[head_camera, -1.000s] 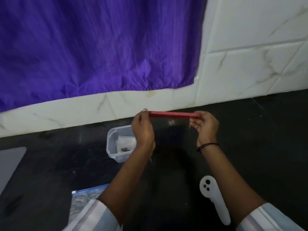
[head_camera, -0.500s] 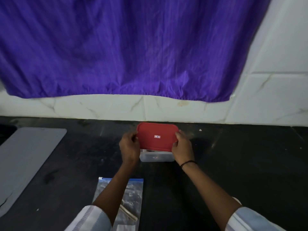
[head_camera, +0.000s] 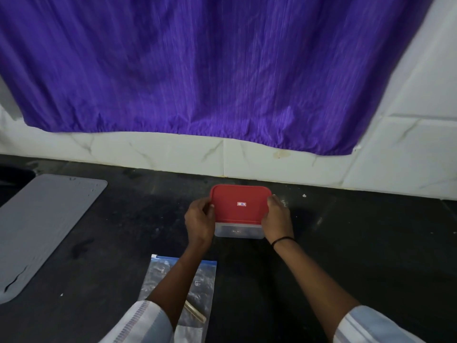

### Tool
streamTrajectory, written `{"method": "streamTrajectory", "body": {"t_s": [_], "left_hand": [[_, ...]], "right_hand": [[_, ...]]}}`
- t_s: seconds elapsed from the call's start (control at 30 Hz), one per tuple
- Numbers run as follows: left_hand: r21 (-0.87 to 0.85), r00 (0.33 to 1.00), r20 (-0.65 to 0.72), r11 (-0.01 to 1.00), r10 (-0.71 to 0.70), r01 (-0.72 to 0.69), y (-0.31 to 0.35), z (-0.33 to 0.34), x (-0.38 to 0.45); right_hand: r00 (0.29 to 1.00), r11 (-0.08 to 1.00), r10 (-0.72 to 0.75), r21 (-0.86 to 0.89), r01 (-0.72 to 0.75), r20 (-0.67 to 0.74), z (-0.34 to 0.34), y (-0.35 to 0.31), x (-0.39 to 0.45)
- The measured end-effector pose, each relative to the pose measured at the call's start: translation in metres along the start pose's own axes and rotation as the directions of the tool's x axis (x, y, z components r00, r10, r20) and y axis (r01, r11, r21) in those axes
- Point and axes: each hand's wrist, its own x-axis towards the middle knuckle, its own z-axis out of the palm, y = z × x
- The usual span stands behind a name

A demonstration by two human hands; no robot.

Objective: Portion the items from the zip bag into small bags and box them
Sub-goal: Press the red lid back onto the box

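A red lid (head_camera: 239,204) lies on top of a clear plastic box (head_camera: 238,231) on the black counter, near the wall. My left hand (head_camera: 199,222) grips the lid's left edge and my right hand (head_camera: 277,217) grips its right edge, fingers curled over the rim. What the box holds is hidden under the lid. A clear zip bag (head_camera: 197,288) with a blue strip lies flat near me, partly under my left forearm; a thin pale stick shows inside it.
A grey mat (head_camera: 42,229) lies on the black counter (head_camera: 358,243) at the left. A purple cloth (head_camera: 210,65) hangs over the white tiled wall (head_camera: 408,154) behind the box.
The lid was held up edge-on beside the open box a second ago; now it lies flat on the box. The view has swung left, and the white controller is out of sight.
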Motion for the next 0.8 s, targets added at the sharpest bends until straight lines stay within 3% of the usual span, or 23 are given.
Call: {"method": "streamTrajectory", "body": {"t_s": [0.47, 0.8], "left_hand": [[-0.116, 0.993, 0.031, 0.987, -0.11, 0.113, -0.009, 0.004, 0.012], [-0.151, 0.998, 0.021, 0.987, -0.06, 0.063, -0.02, -0.002, 0.002]], "right_hand": [[0.999, 1.0, -0.018, 0.022, 0.017, 0.038, -0.001, 0.007, 0.0], [0.994, 0.998, -0.067, -0.018, 0.068, 0.081, -0.005, 0.01, -0.008]]}}
